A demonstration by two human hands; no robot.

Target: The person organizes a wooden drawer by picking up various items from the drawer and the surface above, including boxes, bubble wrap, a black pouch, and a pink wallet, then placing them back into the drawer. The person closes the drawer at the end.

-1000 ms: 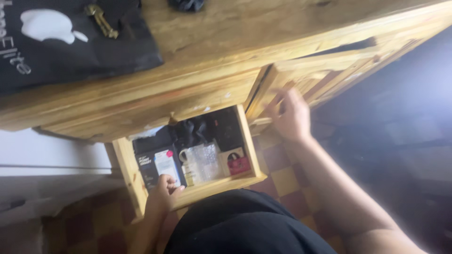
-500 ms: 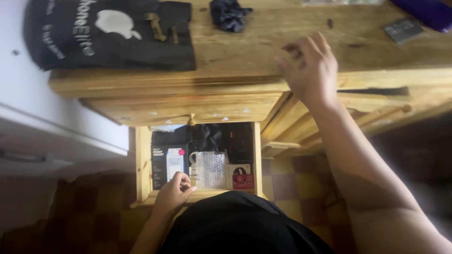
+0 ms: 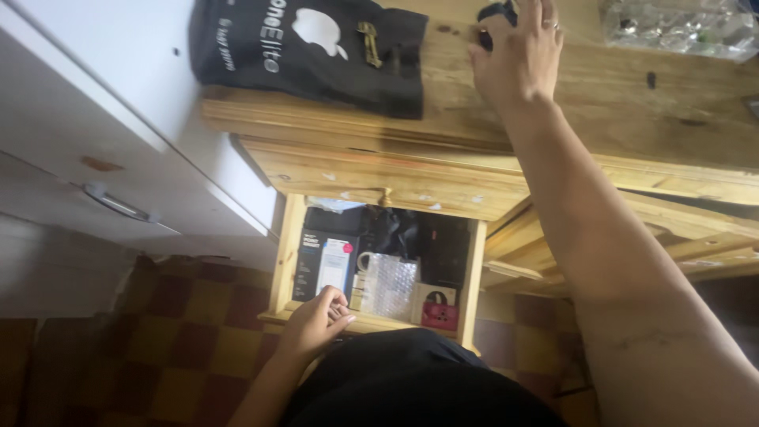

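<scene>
— Since the earlier frame, what moved?

— Up the wooden surface went the right hand; it now lies over the small dark thing near the far edge, where before it hovered short of it. That thing is mostly hidden under the fingers and cut off by the frame top, so I can't say what it is.

— Is its grip closed on it?

— Fingers curl over it, but whether they pinch it I cannot tell.

— And the left hand?

— At the front rim of the open drawer, much as before, fingers loosely bent, holding nothing, tips just beside a dark box with a white label.

— What else is in the drawer?

— A bubble-wrap packet, a small red and white box, dark things at the back too dim to make out.

— On top?

— A black bag with a brass-coloured object on it, blurred, and a clear plastic packet at the right, partly cut off
</scene>
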